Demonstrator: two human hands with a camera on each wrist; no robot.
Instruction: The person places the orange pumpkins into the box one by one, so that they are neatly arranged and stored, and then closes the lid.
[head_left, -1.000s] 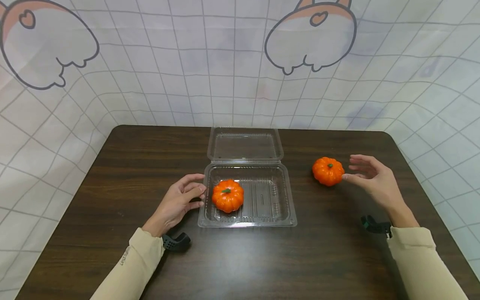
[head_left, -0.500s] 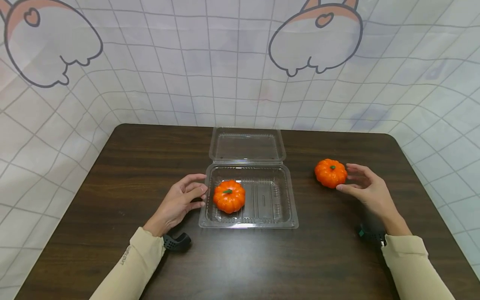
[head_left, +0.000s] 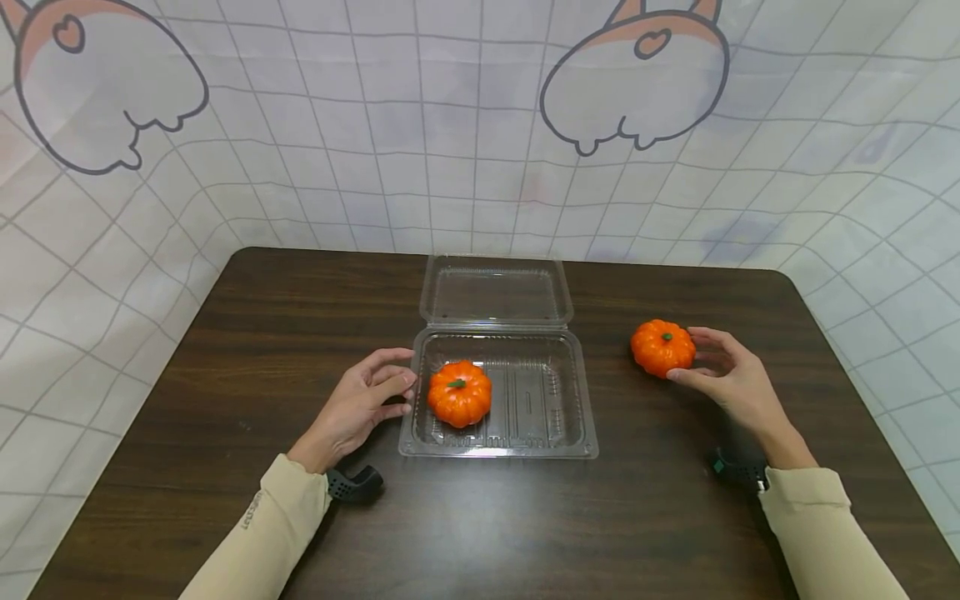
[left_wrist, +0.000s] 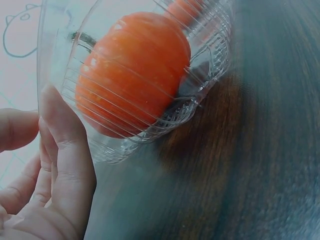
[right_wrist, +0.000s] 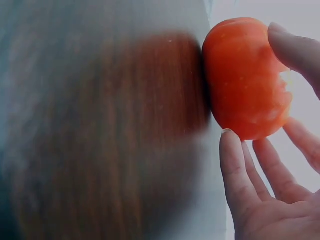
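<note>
Right pumpkin [head_left: 662, 350] sits on the table [head_left: 487, 529], green stem [head_left: 667, 337] upward, broad axis flat along the tabletop. It lies just left of the right hand [head_left: 735, 387], thumb at its near side, fingertips at its right; thumb and fingers stand apart, cannot tell whether they pinch. Left hand [head_left: 358, 404] pinches the left edge of the clear container [head_left: 498, 452]; second pumpkin [head_left: 461, 404] inside, just right of that grip.

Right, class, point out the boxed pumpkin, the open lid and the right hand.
Boxed pumpkin [head_left: 460, 396]: head view, ribbed top.
Open lid [head_left: 497, 290]: head view, clear panel.
Right hand [head_left: 733, 383]: head view, middle.
</note>
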